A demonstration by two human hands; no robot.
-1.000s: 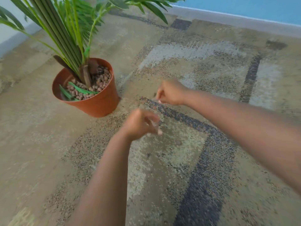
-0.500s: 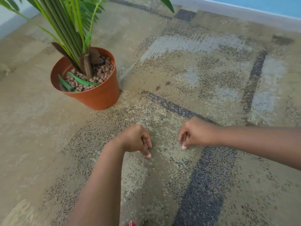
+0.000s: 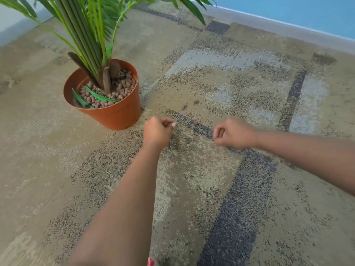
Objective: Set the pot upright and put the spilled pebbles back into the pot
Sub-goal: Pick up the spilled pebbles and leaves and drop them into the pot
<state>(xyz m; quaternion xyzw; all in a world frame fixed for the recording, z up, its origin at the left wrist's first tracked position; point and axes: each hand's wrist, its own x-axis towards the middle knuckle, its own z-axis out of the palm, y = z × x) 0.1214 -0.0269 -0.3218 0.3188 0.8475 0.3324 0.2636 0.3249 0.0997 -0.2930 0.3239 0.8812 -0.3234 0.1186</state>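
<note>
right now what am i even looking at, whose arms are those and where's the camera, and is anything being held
There is no machine here. The camera sits on a person's head and looks forward and down, so the two bare arms reaching in from the bottom are that person's own.

The left hand and the right hand hang low over a patterned carpet, both curled loosely. Whether either holds anything cannot be told: the fingers hide it and the picture is blurred.

To the left stands an orange pot, upright, with a green palm-like plant and brown pebbles inside. Two small brown bits, probably leftover pebbles, lie on the carpet beyond the hands.
</note>
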